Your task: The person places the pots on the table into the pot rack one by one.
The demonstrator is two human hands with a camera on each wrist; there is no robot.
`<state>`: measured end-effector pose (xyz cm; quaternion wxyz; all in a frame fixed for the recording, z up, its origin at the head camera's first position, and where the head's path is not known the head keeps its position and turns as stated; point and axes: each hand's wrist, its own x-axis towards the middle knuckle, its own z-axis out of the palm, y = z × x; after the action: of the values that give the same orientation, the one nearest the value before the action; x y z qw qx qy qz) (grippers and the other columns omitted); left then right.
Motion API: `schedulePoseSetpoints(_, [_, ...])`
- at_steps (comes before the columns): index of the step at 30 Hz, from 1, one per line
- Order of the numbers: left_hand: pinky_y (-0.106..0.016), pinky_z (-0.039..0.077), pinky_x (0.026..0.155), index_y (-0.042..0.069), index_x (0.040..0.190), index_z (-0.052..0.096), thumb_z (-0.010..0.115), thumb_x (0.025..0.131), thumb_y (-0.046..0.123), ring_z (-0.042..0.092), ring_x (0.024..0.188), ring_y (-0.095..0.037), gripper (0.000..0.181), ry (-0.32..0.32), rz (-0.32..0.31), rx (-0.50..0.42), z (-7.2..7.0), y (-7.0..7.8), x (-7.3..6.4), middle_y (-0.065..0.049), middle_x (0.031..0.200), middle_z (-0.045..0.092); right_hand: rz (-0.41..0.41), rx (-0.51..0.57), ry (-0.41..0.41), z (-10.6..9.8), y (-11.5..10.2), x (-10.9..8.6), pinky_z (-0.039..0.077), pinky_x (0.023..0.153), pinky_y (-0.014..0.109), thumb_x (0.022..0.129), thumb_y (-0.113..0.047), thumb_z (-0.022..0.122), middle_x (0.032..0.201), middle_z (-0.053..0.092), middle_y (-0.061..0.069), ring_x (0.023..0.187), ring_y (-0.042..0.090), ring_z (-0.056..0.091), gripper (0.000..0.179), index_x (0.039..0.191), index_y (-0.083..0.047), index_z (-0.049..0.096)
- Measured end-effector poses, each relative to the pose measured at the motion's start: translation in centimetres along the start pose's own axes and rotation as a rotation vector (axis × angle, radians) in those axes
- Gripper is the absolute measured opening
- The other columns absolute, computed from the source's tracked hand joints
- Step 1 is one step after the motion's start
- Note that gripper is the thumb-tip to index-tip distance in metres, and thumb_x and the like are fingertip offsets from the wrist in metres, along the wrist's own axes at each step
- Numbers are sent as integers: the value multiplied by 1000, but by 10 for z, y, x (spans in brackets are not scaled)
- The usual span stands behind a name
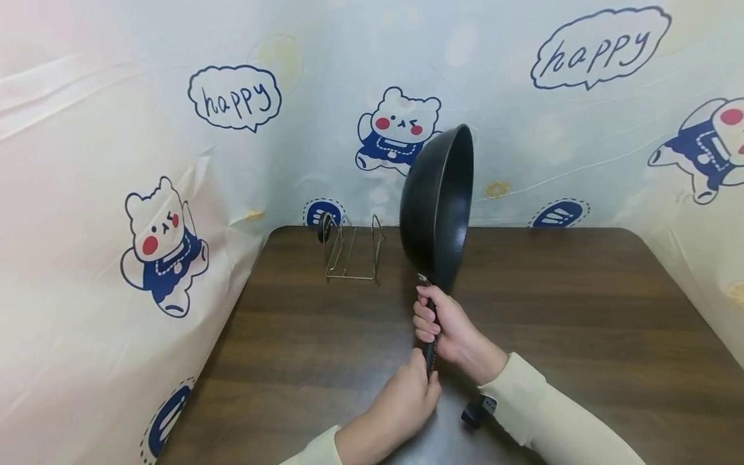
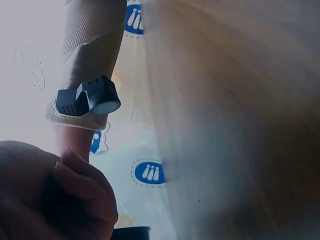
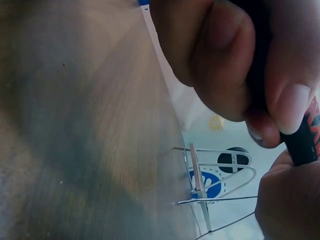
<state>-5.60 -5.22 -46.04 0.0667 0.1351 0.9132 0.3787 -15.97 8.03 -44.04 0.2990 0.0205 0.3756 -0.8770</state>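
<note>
Pan: The big black pan [image 1: 421, 200] was up above the surface [image 1: 279, 349], its round back toward 9 o'clock and its hollow side toward 3.
Handle: The black handle [image 1: 431, 354] hung below the pan at 6 o'clock.
Right hand: The right hand [image 1: 456, 329] was just under the pan, its fingers curled round the handle.
Left hand: The left hand [image 1: 398, 400] was between 7 and 8 o'clock from the right one, its fingers and thumb pinching the low end of the handle.
Good hold: It seemed best to squeeze hard near the heavy part and let the low hand stop any twisting.
Watch out: The pan looked top-heavy, so slow moves were likely safest. The wire rack [image 1: 351, 278], at 8 o'clock from the pan, could have got bumped.
Words: The cloth [image 1: 325, 58] said "happy" in a bubble [image 1: 235, 98] at 10 o'clock from the pan, and in another bubble [image 1: 601, 48] near 2.
Red mark: The right wrist view showed a red mark [image 3: 315, 122] by the handle, too cut off to read.
Brand: No maker's name showed on the pan.
</note>
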Motion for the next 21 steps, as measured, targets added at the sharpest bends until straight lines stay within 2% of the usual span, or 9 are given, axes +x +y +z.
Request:
schedulePoseSetpoints(1, [-27, 38, 43, 5, 108, 52, 65, 105, 17, 48, 52, -8, 18, 25, 4, 19, 8, -10, 3, 0, 67, 56, -4, 6, -27, 1, 0, 2, 36, 40, 17, 117, -26, 41, 54, 43, -11, 38, 2, 39, 41, 77, -20, 48])
schedulePoseSetpoints(3, [-27, 38, 42, 4, 107, 51, 66, 104, 16, 49, 51, -9, 18, 65, 20, 43, 8, -12, 3, -3, 67, 59, -19, 10, -73, 2, 0, 6, 36, 39, 16, 117, -25, 40, 53, 43, -12, 37, 1, 39, 41, 77, -20, 48])
schedulePoseSetpoints(8, [-25, 38, 43, 2, 108, 51, 67, 103, 10, 53, 53, -11, 18, 124, 35, 41, -7, -3, 0, -7, 69, 61, -49, 11, -170, 11, -2, 13, 36, 39, 15, 116, -22, 37, 52, 44, -12, 36, 1, 39, 41, 77, -20, 48])
schedulePoseSetpoints(10, [-26, 38, 42, 1, 108, 51, 67, 103, 10, 53, 53, -12, 18, 154, 48, 25, -9, -6, 1, -8, 69, 61, -61, 12, -204, 16, -4, 16, 37, 38, 15, 116, -22, 35, 52, 45, -12, 36, 0, 40, 42, 76, -20, 48])
schedulePoseSetpoints(12, [-28, 39, 42, 1, 108, 50, 65, 104, 10, 54, 53, -13, 18, 201, 84, 21, -6, -14, 3, -8, 69, 61, -74, 10, -231, 22, -6, 18, 36, 38, 15, 115, -21, 34, 52, 45, -13, 36, 0, 40, 42, 76, -20, 48])
schedulePoseSetpoints(15, [-34, 40, 40, 3, 110, 48, 59, 108, 16, 52, 53, -9, 17, 297, 155, 66, 7, -40, 12, -5, 69, 61, -93, -5, -264, 32, -10, 21, 36, 38, 14, 115, -20, 33, 52, 46, -14, 36, -1, 41, 41, 76, -20, 48])
schedulePoseSetpoints(17, [-36, 41, 41, 3, 112, 48, 58, 109, 17, 54, 54, -9, 17, 349, 173, 88, 6, -44, 13, -4, 70, 62, -100, -18, -285, 39, -11, 23, 35, 38, 14, 114, -19, 32, 52, 46, -14, 36, -1, 40, 41, 76, -21, 48])
schedulePoseSetpoints(19, [-35, 42, 42, 3, 113, 49, 60, 108, 15, 56, 55, -11, 17, 377, 162, 101, -1, -40, 12, -6, 72, 63, -104, -30, -308, 46, -13, 26, 35, 37, 15, 114, -19, 32, 52, 45, -14, 36, -2, 40, 41, 76, -21, 47])
schedulePoseSetpoints(21, [-34, 44, 44, 1, 113, 50, 64, 105, 10, 61, 57, -17, 19, 385, 134, 97, -17, -25, 5, -10, 74, 66, -105, -32, -336, 53, -14, 28, 35, 37, 15, 114, -19, 32, 52, 45, -14, 36, -2, 40, 40, 76, -21, 47])
